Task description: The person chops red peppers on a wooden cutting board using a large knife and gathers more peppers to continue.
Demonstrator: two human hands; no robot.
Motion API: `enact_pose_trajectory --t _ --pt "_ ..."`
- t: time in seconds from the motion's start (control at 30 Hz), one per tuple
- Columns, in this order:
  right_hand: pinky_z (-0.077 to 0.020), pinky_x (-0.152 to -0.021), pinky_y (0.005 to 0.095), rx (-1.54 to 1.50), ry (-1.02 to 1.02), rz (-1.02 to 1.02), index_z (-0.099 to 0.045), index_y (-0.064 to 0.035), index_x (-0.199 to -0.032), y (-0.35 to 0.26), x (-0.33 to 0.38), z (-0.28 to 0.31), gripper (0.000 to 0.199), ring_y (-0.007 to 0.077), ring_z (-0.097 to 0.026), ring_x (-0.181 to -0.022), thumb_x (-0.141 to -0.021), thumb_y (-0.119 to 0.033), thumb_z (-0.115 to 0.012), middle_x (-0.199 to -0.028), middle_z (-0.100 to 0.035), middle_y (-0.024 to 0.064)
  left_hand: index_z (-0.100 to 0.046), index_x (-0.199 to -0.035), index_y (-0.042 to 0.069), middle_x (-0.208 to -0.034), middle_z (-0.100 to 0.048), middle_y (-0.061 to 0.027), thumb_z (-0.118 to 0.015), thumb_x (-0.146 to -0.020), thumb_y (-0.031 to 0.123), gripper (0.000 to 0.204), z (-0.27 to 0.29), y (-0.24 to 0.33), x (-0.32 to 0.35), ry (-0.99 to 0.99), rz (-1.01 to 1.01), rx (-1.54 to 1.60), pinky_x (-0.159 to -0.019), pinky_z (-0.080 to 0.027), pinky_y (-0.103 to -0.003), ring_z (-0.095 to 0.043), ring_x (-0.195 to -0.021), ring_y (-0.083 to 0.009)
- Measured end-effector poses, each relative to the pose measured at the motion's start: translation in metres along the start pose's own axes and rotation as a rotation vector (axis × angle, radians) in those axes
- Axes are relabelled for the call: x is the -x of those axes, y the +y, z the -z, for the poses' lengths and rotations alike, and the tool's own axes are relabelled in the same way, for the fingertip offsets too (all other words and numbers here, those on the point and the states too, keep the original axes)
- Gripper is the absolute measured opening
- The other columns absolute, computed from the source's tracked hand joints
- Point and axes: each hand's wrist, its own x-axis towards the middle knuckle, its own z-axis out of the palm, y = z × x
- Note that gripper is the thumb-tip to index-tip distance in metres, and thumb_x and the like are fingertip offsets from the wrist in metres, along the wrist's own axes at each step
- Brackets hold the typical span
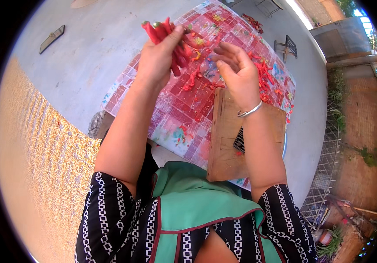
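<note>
A bunch of long red chili peppers (180, 59) is gripped in my left hand (155, 61), raised over the far left part of the table. Several stem ends poke out above the thumb, and the red tips hang down below the fingers. To its right my right hand (241, 74) hovers with fingers curved and apart, and nothing shows in it. Below that wrist, a wooden board (223, 149) lies at the table's near right edge. A dark slotted metal piece (239, 142) on the board is partly covered by my right forearm.
Red pepper pieces (265, 81) are strewn over the red-and-white patterned tablecloth (171, 116). Grain (61, 162) is spread over the floor on the left. A small folding stool (288, 47) stands beyond the table on the right, and a dark flat object (52, 39) lies far left.
</note>
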Motion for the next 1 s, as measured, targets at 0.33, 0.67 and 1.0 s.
enact_pose_trajectory --t 0.33,0.67,1.0 --pt "-0.0498 -0.082 0.0350 0.841 -0.263 0.327 -0.067 -0.0041 -0.098 0.057 -0.013 0.017 0.020 0.0208 -0.062 -0.093 -0.078 -0.006 -0.068 -0.097 -0.065 0.0076 -0.057 -0.085 0.004 -0.064 -0.052 0.0000 -0.068 -0.086 0.024 0.023 0.013 0.016 0.004 0.024 0.071 -0.353 -0.040 -0.037 -0.025 -0.048 -0.049 -0.0086" --pt "-0.0527 -0.076 0.0319 0.390 -0.279 0.024 -0.065 -0.0028 -0.104 0.010 -0.010 0.020 0.026 0.0228 -0.067 -0.084 -0.080 -0.014 -0.069 -0.095 -0.067 0.0149 -0.063 -0.100 0.003 -0.083 -0.064 -0.0028 -0.066 -0.089 0.018 0.019 -0.024 -0.019 0.020 -0.044 0.162 -0.186 -0.063 -0.048 -0.025 -0.060 -0.072 -0.0107" --pt "-0.0339 -0.108 0.0430 1.593 -0.555 -0.201 -0.024 -0.0156 -0.147 0.066 -0.104 0.144 0.094 0.0292 -0.036 -0.134 -0.068 -0.027 -0.074 -0.144 -0.039 0.0130 -0.060 -0.103 0.001 -0.091 -0.064 -0.0084 -0.062 -0.091 0.017 0.020 -0.020 -0.015 0.004 -0.027 0.178 -0.040 -0.072 -0.050 -0.029 -0.061 -0.083 -0.0149"
